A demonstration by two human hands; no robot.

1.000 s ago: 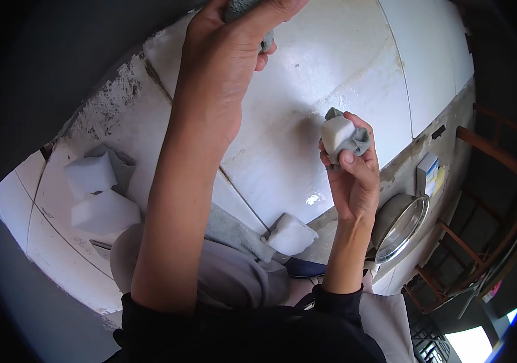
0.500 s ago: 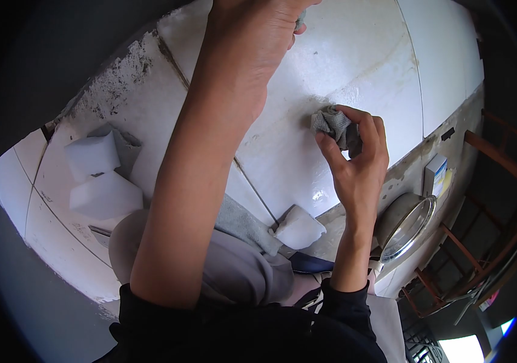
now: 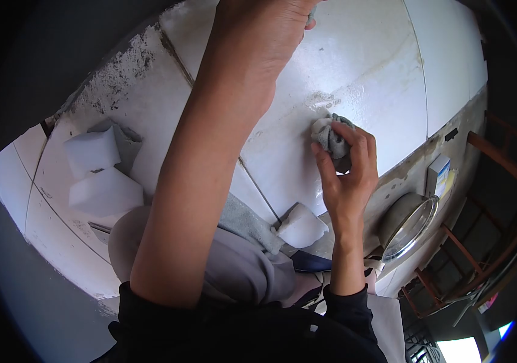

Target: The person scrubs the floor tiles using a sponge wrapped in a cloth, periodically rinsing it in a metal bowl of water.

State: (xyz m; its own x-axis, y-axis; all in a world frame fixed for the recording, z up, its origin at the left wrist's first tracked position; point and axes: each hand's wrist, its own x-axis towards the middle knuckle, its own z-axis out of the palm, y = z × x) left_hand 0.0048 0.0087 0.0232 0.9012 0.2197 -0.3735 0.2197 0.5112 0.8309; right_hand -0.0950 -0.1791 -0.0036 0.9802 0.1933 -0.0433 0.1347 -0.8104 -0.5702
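Note:
My right hand (image 3: 350, 175) has its fingers and thumb closed round a crumpled grey cloth (image 3: 335, 140), low over or against the white tiled surface (image 3: 373, 91). Just beyond the cloth, a wet, shiny smear shows on the tile. My left arm stretches up across the view. At the top edge, my left hand (image 3: 264, 30) is partly cut off, its fingers curled. A sliver of grey-green cloth (image 3: 311, 16) shows at those fingers; the remainder is hidden.
White foam-like blocks (image 3: 106, 192) lie at the left by a grey cloth piece (image 3: 128, 149). Another white block (image 3: 301, 227) sits near my leg, beside a grey towel (image 3: 246, 222). Right are a metal basin (image 3: 391, 224), a small box (image 3: 437, 176) and a reddish-brown frame (image 3: 507, 154).
My right hand has drawn slightly down and left with the cloth, uncovering more of the wet smear. My left hand has shifted slightly up and right.

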